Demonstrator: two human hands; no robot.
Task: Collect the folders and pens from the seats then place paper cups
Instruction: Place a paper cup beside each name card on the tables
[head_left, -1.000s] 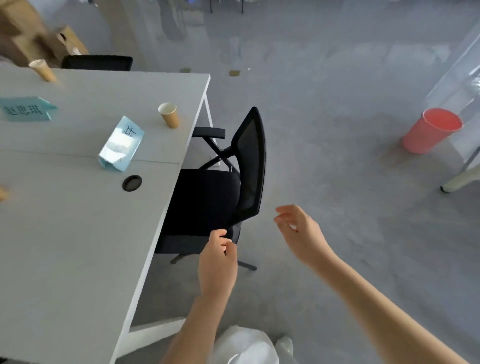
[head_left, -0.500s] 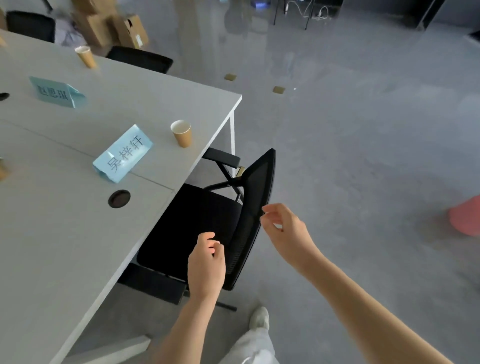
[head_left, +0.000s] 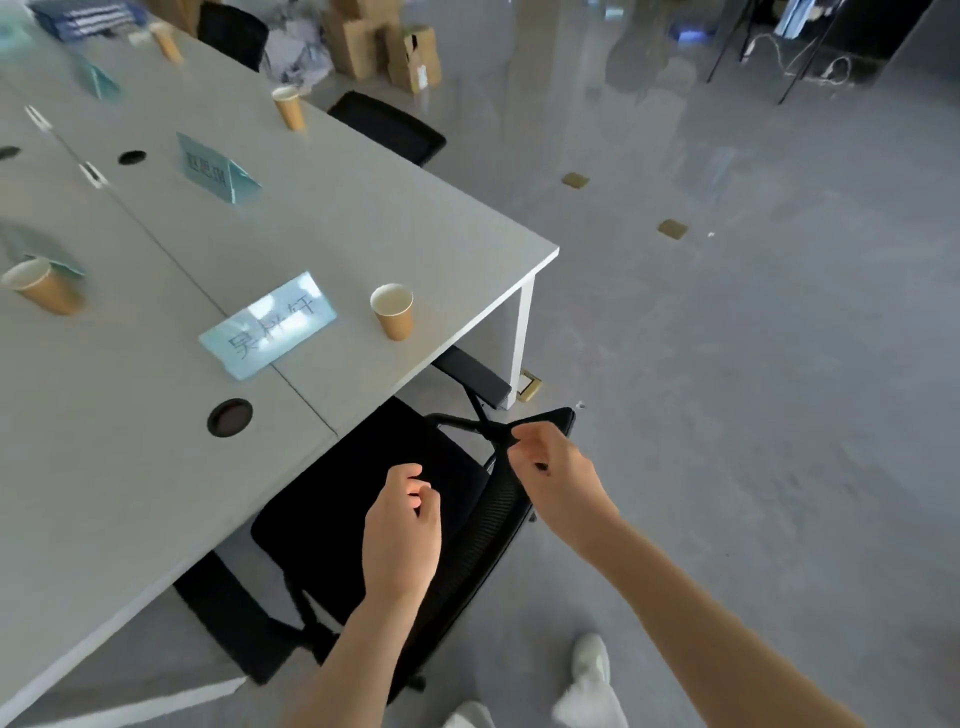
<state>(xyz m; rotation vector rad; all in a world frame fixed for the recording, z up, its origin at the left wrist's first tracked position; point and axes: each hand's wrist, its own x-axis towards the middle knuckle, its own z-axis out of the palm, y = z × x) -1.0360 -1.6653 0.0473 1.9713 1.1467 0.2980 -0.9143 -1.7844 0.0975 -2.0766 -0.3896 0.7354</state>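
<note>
Three paper cups stand upright on the white desk (head_left: 130, 467): the nearest cup (head_left: 393, 310) near the desk's corner, a second cup (head_left: 44, 287) at the left edge of view, a third cup (head_left: 289, 107) further back. A fourth brown shape (head_left: 167, 41) at the far end could be another cup, but it is too blurred to say. The nearest cup shows a pale inside; what it contains, if anything, cannot be made out. No folders or pens can be seen on the seat here.

Name cards now: three pale blue tent cards for certain. The nearest card (head_left: 268, 323) lies just left of the nearest cup and carries handwritten Chinese characters, washed out by glare. The middle card (head_left: 215, 174) has writing too, blurred past reading. The far card (head_left: 98, 80) shows no legible text.

Two round black cable ports are clear, one (head_left: 229, 417) near the desk edge and one (head_left: 131, 157) further back.

Two black chairs: the near chair (head_left: 363, 493) tucked under the desk, the far chair (head_left: 387, 124) at the desk's end. Both hands hover over the near chair. The left hand (head_left: 402, 535) has its grip curled in on nothing, above the seat. The right hand (head_left: 556, 486) sits at the top of the backrest, fingers curled together; whether it clamps the backrest cannot be told.

Cardboard boxes (head_left: 384, 44) stand on the grey floor (head_left: 753, 389) behind.
</note>
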